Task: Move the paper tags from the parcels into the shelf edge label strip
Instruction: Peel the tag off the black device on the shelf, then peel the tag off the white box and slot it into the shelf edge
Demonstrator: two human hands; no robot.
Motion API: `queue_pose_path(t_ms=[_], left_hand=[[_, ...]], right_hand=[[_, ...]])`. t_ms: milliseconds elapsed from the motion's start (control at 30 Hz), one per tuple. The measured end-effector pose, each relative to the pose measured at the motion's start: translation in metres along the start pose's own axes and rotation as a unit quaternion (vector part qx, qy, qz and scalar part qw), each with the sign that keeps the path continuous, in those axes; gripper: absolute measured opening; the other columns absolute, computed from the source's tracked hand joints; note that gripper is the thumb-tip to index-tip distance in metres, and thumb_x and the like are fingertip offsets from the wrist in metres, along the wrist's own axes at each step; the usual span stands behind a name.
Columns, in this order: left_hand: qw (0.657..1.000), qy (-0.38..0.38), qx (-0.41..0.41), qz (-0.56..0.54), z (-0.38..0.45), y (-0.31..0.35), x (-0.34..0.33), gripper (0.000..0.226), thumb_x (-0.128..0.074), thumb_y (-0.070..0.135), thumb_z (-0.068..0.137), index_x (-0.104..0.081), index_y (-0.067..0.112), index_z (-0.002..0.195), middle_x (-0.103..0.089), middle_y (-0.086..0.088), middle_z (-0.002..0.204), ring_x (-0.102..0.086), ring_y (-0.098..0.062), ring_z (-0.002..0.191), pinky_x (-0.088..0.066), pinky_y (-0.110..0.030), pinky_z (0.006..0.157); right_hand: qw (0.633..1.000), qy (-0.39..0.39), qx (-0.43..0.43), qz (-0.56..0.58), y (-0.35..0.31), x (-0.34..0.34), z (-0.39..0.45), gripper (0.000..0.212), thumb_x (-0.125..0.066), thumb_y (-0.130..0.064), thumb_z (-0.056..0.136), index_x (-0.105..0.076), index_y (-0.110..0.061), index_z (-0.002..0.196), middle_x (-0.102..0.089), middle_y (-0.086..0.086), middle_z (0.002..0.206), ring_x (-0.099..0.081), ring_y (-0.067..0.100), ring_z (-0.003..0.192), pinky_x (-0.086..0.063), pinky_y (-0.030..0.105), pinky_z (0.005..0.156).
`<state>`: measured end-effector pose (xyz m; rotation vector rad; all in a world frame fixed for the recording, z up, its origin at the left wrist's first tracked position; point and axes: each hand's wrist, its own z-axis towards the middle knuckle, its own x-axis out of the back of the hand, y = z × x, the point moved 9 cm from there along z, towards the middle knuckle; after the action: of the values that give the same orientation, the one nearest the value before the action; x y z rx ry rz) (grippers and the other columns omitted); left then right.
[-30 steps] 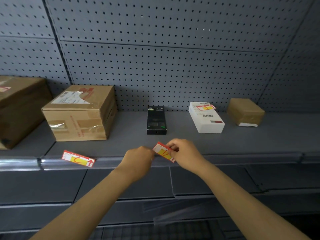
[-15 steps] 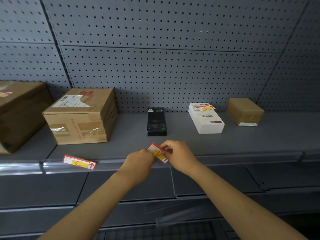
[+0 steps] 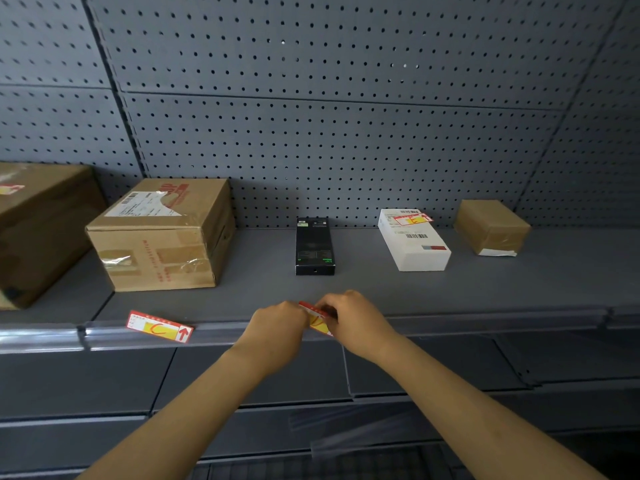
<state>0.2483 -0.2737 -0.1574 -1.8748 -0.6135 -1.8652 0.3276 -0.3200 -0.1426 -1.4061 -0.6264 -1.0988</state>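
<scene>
A red and yellow paper tag is pinched between my left hand and my right hand, right at the clear label strip on the shelf's front edge, in front of the black box. Most of the tag is hidden by my fingers. A second tag marked C leans tilted in the strip below the cardboard box. A third tag lies on top of the white parcel. Another tag rests on the big box at far left.
A small brown parcel sits at the right of the shelf. Grey pegboard forms the back wall. Lower shelves run below the strip.
Both hands have closed together on the tag and brought it down to the strip; more of it is covered by my fingers than before.
</scene>
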Motion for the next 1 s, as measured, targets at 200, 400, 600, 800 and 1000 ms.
queue_pose_path(t_ms=[200, 400, 600, 800, 1000], left_hand=[[1.0, 0.023, -0.002, -0.006, 0.001, -0.001, 0.012, 0.03, -0.051, 0.014, 0.093, -0.063, 0.025, 0.117, -0.063, -0.003, 0.118, -0.063, -0.025, 0.102, -0.052, -0.034, 0.084], [0.995, 0.088, 0.001, -0.037, 0.009, 0.001, 0.048, 0.027, -0.049, 0.017, 0.093, -0.064, 0.028, 0.112, -0.062, 0.002, 0.115, -0.064, -0.021, 0.099, -0.051, -0.031, 0.078], [0.99, 0.126, -0.018, -0.056, 0.029, 0.017, 0.074, 0.026, -0.044, 0.017, 0.094, -0.066, 0.022, 0.109, -0.063, -0.001, 0.112, -0.064, -0.021, 0.094, -0.05, -0.032, 0.075], [0.991, 0.112, -0.055, -0.046, 0.059, 0.05, 0.082, 0.024, -0.047, 0.019, 0.093, -0.065, 0.02, 0.111, -0.062, -0.002, 0.113, -0.063, -0.022, 0.095, -0.05, -0.031, 0.078], [0.991, 0.113, -0.062, -0.044, 0.109, 0.087, 0.095, 0.028, -0.045, 0.021, 0.094, -0.064, 0.025, 0.113, -0.064, -0.002, 0.118, -0.063, -0.022, 0.102, -0.051, -0.033, 0.085]], right_hand=[[1.0, -0.016, -0.003, -0.025, 0.001, 0.011, -0.005, 0.043, -0.066, -0.011, 0.085, -0.058, -0.013, 0.127, -0.061, 0.011, 0.124, -0.056, 0.025, 0.114, -0.049, 0.037, 0.094], [0.998, 0.027, -0.047, -0.015, 0.019, 0.037, -0.01, 0.037, -0.058, -0.007, 0.091, -0.057, -0.017, 0.127, -0.056, 0.007, 0.132, -0.053, 0.022, 0.12, -0.043, 0.032, 0.101], [0.994, 0.061, -0.089, -0.001, 0.047, 0.066, -0.015, 0.032, -0.058, -0.009, 0.091, -0.061, -0.019, 0.121, -0.058, 0.004, 0.128, -0.056, 0.02, 0.114, -0.044, 0.028, 0.097], [0.99, 0.094, -0.106, -0.014, 0.079, 0.098, -0.012, 0.028, -0.059, -0.011, 0.089, -0.065, -0.02, 0.115, -0.061, 0.006, 0.123, -0.052, 0.023, 0.117, -0.046, 0.034, 0.098], [0.988, 0.116, -0.096, -0.02, 0.121, 0.129, 0.004, 0.026, -0.057, -0.012, 0.09, -0.065, -0.018, 0.115, -0.06, 0.006, 0.128, -0.049, 0.024, 0.121, -0.045, 0.035, 0.097]])
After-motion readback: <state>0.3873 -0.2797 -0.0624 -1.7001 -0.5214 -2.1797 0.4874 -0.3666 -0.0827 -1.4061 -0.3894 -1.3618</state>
